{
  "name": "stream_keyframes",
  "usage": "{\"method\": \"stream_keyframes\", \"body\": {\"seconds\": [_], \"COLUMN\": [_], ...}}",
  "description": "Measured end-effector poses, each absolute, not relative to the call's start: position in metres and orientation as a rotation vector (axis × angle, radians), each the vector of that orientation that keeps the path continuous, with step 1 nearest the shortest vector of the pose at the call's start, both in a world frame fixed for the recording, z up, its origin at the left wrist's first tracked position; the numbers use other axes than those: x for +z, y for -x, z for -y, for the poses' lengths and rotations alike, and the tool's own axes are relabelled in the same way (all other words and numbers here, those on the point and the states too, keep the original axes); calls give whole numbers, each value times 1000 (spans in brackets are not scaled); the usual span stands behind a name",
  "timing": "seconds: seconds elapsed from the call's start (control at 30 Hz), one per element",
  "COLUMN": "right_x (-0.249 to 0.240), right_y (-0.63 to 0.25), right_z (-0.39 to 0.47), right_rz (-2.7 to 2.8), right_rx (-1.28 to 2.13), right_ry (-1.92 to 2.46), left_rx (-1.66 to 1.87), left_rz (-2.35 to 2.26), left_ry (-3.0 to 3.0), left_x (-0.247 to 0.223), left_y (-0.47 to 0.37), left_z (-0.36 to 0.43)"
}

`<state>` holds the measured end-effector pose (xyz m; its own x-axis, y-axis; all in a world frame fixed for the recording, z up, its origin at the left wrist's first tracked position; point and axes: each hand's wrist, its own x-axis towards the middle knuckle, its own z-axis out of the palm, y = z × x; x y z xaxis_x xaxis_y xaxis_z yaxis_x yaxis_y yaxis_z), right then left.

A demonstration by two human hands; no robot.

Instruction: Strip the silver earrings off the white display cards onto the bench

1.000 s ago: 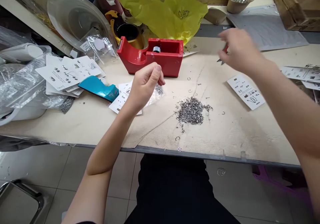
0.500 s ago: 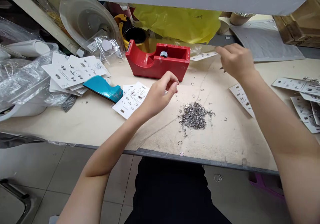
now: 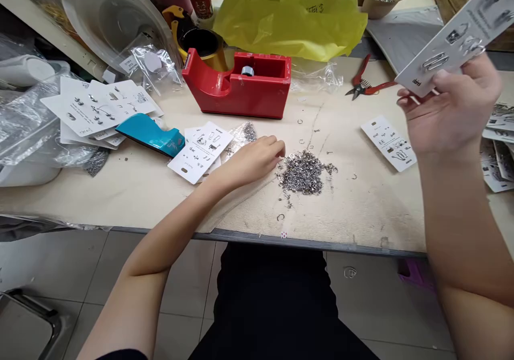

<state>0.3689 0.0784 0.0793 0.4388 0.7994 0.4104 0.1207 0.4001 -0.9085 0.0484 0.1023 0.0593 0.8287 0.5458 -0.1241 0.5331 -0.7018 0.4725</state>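
My right hand [image 3: 453,108] is raised at the right, gripping a white earring card [image 3: 474,20] with several metal earrings on its face. Thumb and fingers close on the card's lower edge. My left hand [image 3: 259,159] rests low at the left edge of a pile of tiny silver metal pieces [image 3: 303,175], its fingers bent and pinched together. Whatever the left fingertips hold, if anything, is hidden. Beside that hand lie a small clear bag of metal bits [image 3: 249,131] and a few white cards [image 3: 199,154]. Another earring card [image 3: 388,143] lies flat right of the pile.
A red tape dispenser [image 3: 241,95] stands behind the pile. Red-handled pliers [image 3: 361,87] lie at the back right. A teal tool [image 3: 150,134] and stacked cards [image 3: 100,108] are at left, a yellow plastic sheet [image 3: 289,23] behind. Further cards [image 3: 498,162] sit at the right edge.
My right hand has lifted the earring card from the table's back and brought it up and right, uncovering the pliers. My left hand has lowered to the pile's edge. The view has shifted slightly.
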Motion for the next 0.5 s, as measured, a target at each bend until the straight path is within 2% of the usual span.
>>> {"method": "stream_keyframes", "body": {"seconds": [0.2,0.33,0.5], "right_x": [60,42,36], "right_y": [-293,-269,-273], "right_z": [-50,-34,-27], "right_rz": [913,1059,1125], "right_rx": [819,995,1018], "right_ry": [1065,1119,1128], "left_rx": [-109,-25,92], "left_rz": [-599,-525,-529], "left_ry": [-2477,-2650,-2622], "left_x": [65,50,45], "left_y": [-50,-56,-59], "left_z": [-87,-82,-87]}}
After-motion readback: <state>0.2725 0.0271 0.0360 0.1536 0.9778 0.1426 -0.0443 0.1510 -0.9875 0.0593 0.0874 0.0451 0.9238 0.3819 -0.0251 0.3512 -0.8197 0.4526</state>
